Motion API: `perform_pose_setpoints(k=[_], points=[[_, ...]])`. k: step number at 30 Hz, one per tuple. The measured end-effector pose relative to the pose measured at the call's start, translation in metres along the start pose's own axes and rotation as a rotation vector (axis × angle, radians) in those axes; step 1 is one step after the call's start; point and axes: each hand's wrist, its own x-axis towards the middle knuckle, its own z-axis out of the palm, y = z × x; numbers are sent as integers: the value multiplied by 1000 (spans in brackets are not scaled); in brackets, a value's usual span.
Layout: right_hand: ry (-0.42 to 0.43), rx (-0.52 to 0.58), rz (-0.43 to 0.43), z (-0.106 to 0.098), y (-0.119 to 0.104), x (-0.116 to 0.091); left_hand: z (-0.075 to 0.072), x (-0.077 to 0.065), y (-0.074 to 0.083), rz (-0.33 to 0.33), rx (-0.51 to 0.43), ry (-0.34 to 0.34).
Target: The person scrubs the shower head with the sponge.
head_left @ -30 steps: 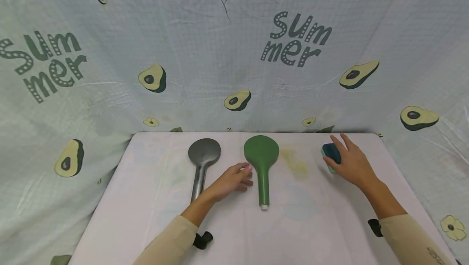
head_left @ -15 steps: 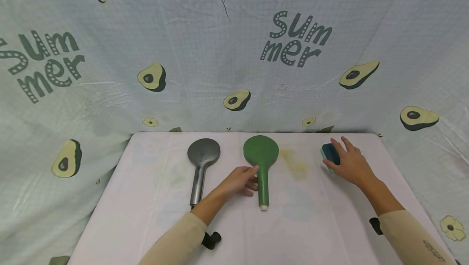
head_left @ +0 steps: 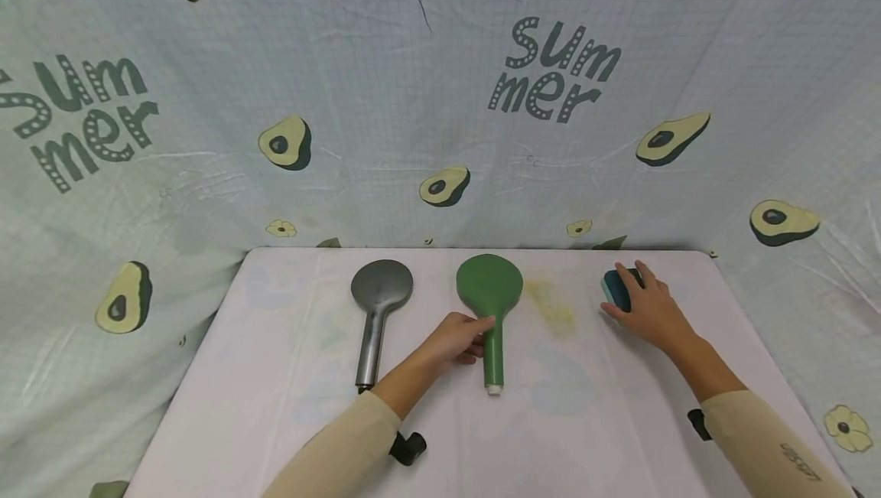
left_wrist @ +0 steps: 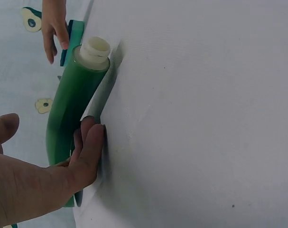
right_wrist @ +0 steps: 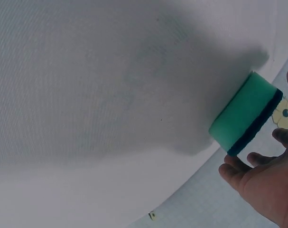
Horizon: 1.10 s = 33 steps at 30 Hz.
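In the head view a green shower head (head_left: 490,284) lies face down on the table, its handle toward me. My left hand (head_left: 456,339) is at the left side of that handle. In the left wrist view the fingers (left_wrist: 89,152) reach beside the green handle (left_wrist: 70,104) with its white threaded end, while the thumb stands off it. A green sponge (right_wrist: 246,114) with a dark blue scouring side rests at the far right. Over it my right hand (head_left: 650,310) spreads its fingers; in the right wrist view they lie close around it, not gripping.
A grey metallic shower head (head_left: 381,284) lies left of the green one, near my left forearm. A yellow stain (head_left: 552,307) marks the pale table cloth (head_left: 537,444) between the green shower head and the sponge. A printed curtain (head_left: 385,100) hangs behind the table.
My left hand has moved right, from beside the green shower head up to its handle. My right hand has shifted slightly left, closer over the sponge.
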Motion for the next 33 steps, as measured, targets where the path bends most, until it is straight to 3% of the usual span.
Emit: perform_pose_setpoints(k=[11, 21, 33], points=[[-10, 49, 7, 10, 1, 4, 5, 3, -1, -9, -151, -56], [-10, 58, 13, 9, 6, 8, 8, 6, 2, 20, -217, -61], [-18, 47, 69, 4, -1, 12, 0, 10, 5, 15, -296, -184]])
